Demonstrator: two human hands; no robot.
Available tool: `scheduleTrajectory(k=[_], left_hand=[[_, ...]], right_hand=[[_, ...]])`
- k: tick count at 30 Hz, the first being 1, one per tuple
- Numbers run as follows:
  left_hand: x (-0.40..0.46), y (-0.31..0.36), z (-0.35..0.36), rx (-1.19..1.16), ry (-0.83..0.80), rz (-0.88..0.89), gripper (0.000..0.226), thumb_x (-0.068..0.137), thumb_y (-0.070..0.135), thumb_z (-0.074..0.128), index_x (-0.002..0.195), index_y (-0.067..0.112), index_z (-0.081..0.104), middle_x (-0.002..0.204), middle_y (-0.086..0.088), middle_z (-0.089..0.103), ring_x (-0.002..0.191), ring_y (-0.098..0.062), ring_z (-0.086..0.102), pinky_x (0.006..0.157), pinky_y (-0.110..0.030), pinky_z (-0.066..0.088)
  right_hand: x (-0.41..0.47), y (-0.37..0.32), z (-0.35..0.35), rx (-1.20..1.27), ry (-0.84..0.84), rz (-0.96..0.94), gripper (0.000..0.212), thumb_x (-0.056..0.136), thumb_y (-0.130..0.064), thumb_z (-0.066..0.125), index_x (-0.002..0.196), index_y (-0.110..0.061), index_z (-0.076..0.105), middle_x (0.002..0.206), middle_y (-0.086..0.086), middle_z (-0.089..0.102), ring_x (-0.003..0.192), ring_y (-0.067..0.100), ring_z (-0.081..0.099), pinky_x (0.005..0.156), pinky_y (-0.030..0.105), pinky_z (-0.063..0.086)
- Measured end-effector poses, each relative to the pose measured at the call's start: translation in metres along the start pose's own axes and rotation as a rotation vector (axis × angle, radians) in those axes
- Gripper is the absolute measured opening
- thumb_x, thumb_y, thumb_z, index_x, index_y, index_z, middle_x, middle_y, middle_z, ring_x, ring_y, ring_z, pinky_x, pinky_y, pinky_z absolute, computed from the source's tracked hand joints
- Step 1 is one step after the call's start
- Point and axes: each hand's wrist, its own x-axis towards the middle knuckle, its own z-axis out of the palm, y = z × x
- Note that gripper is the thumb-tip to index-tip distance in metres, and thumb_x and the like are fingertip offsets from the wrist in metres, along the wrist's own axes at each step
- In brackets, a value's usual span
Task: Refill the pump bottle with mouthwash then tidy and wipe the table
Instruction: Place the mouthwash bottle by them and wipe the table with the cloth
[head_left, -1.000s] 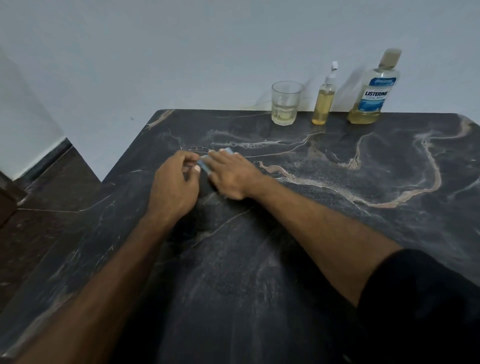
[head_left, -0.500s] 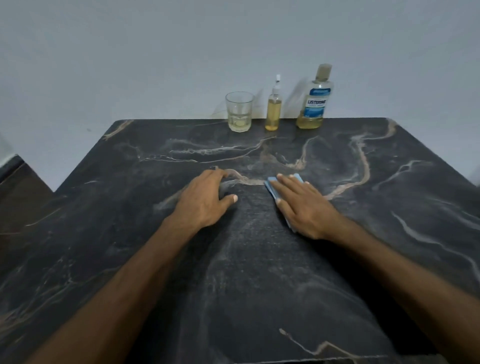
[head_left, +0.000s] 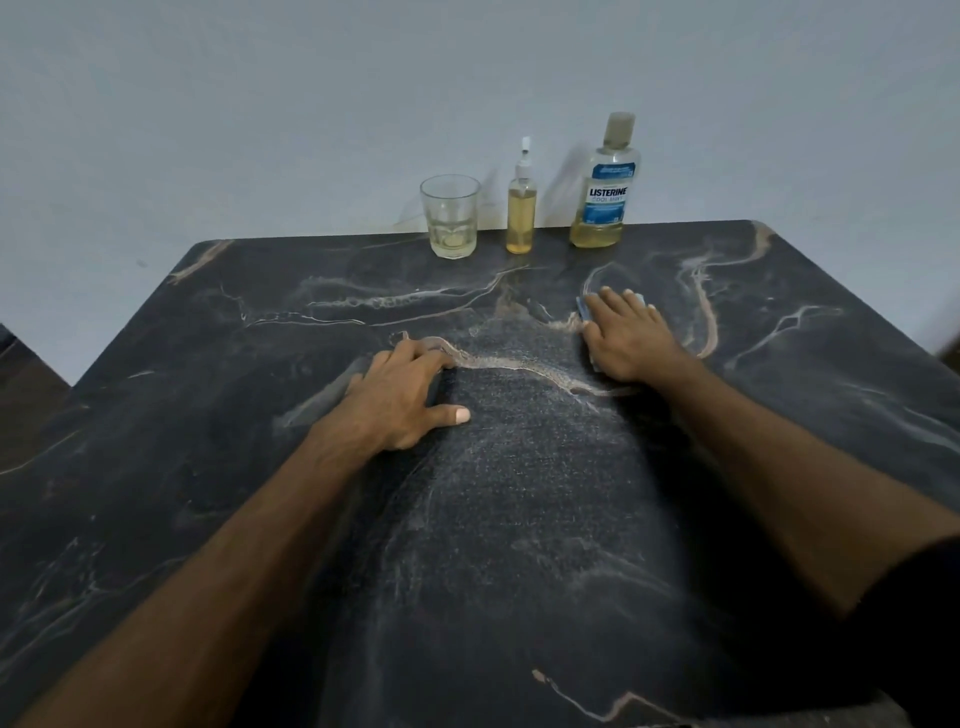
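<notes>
One blue cloth (head_left: 584, 306) lies pressed beneath the right hand (head_left: 626, 335).

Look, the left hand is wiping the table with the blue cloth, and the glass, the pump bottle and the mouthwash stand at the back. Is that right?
Not quite: the right hand presses the blue cloth on the table; the left hand rests bare on it, as the head view shows. The glass, pump bottle and mouthwash do stand at the back.

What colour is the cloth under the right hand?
Blue, seen in the head view: the cloth peeks out beside the right hand.
</notes>
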Motion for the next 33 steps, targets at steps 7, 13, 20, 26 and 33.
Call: scheduleTrajectory(k=[7,13,20,26,33], left_hand=[[-0.001,0.003,-0.003,-0.011,-0.024,-0.01,0.066,0.085,0.058,0.062,0.142,0.036,0.036,0.151,0.0,0.029,0.138,-0.028,0.031,0.11,-0.054,0.033],[-0.003,0.006,-0.005,-0.017,-0.041,-0.029,0.068,0.086,0.055,0.062,0.144,0.032,0.035,0.153,-0.002,0.028,0.14,-0.029,0.029,0.112,-0.056,0.031],[-0.005,0.007,-0.003,0.01,-0.038,-0.026,0.069,0.087,0.057,0.059,0.147,0.034,0.032,0.153,-0.002,0.028,0.138,-0.03,0.03,0.112,-0.055,0.032],[-0.006,0.005,-0.002,0.054,-0.022,0.001,0.07,0.088,0.061,0.054,0.148,0.035,0.029,0.153,0.001,0.027,0.135,-0.028,0.032,0.109,-0.052,0.035],[-0.003,0.0,0.002,0.059,-0.003,0.02,0.07,0.087,0.065,0.051,0.147,0.036,0.027,0.15,0.003,0.027,0.135,-0.026,0.029,0.108,-0.051,0.03]], right_hand=[[0.004,-0.06,0.011,-0.021,-0.006,-0.208,0.056,0.104,-0.041,0.019,0.155,-0.019,0.015,0.164,0.007,0.012,0.15,0.027,0.009,0.119,0.048,0.007],[-0.079,-0.064,0.011,0.031,-0.011,-0.398,0.054,0.105,-0.041,0.022,0.156,-0.025,0.015,0.164,0.001,0.011,0.151,0.019,0.005,0.119,0.038,0.002],[-0.113,-0.029,-0.003,-0.01,-0.005,-0.327,0.053,0.104,-0.04,0.027,0.154,-0.024,0.024,0.162,0.002,0.019,0.15,0.018,0.015,0.121,0.036,0.014],[-0.049,0.0,-0.002,-0.01,0.009,-0.111,0.055,0.104,-0.039,0.022,0.155,-0.017,0.019,0.162,0.012,0.018,0.149,0.03,0.015,0.12,0.048,0.016],[0.036,-0.03,0.0,-0.011,0.015,-0.026,0.054,0.104,-0.036,0.024,0.152,-0.014,0.024,0.158,0.013,0.024,0.145,0.034,0.021,0.118,0.052,0.019]])
